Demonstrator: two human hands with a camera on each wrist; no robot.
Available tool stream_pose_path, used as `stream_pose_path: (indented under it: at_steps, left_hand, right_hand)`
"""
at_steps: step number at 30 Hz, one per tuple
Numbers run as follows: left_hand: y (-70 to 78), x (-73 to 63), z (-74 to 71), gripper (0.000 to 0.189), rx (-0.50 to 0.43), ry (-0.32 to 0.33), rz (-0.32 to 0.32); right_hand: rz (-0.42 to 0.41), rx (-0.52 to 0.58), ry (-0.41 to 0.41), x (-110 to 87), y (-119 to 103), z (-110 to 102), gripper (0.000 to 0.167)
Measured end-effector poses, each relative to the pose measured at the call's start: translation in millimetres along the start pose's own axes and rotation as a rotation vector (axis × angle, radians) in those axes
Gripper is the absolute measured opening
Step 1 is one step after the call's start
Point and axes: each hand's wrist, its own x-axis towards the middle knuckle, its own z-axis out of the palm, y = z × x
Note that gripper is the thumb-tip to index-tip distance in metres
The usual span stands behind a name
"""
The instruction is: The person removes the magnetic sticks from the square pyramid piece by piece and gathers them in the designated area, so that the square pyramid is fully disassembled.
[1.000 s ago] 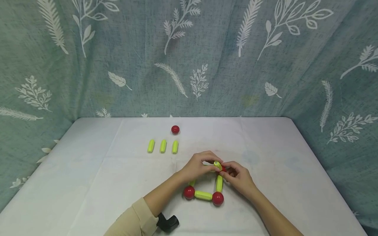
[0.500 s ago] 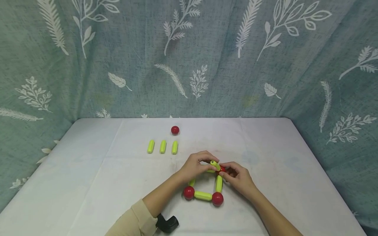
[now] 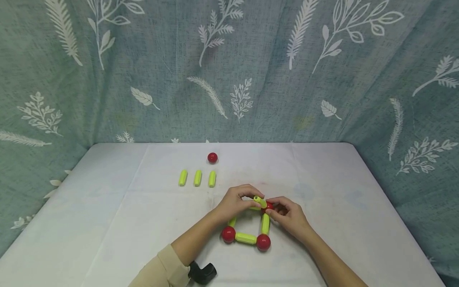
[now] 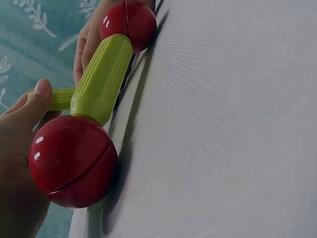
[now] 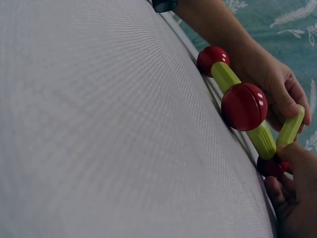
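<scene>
My left hand (image 3: 234, 202) pinches a short yellow-green rod (image 3: 259, 201) between thumb and fingers. The rod tilts up to the left from a red ball (image 3: 269, 207), its lower end right at it; my right hand (image 3: 289, 217) grips that ball with thumb and fingertips. This ball is the far right corner of a square frame on the table. Two more red balls, left (image 3: 228, 234) and right (image 3: 263, 242), form the near corners, joined by a yellow-green rod (image 3: 246, 238). My left hand hides the far left corner. In the right wrist view, the raised rod (image 5: 291, 126) stands between both hands.
Farther back on the white table (image 3: 107, 191) lie three loose yellow-green rods, the middle one (image 3: 198, 178) between two others, with a single red ball (image 3: 212, 158) behind them. A black piece (image 3: 202, 274) sticks out by the left sleeve. A leaf-patterned curtain (image 3: 161, 79) hangs behind the table.
The raised rod has tipped to the left, with my left hand shifting slightly left along with it. The right hand keeps its grip on the ball, nearly still.
</scene>
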Motion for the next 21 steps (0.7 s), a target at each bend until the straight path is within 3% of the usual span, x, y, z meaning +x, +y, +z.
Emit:
stream_pose_path:
  at_steps: [5,8,14,21]
  left_hand:
    - [13.6,-1.6,-18.1,0.023,-0.127,0.097,0.021]
    - [19.3,-2.8,-29.8,0.026,-0.163,0.1,0.036]
    - [13.3,-11.2,-49.2,0.029,-0.227,0.11,-0.013]
    - [8.0,-21.2,-70.6,0.036,-0.255,0.196,-0.055]
  right_hand:
    - [0.025,-0.018,0.011,0.0,0.3,0.0,0.027]
    - [0.031,-0.02,0.022,-0.4,2.3,-1.8,0.027]
    - [0.041,0.006,-0.004,-0.7,3.0,-3.0,0.029]
    - [0.053,-0.026,0.0,0.4,-1.4,-1.4,0.028]
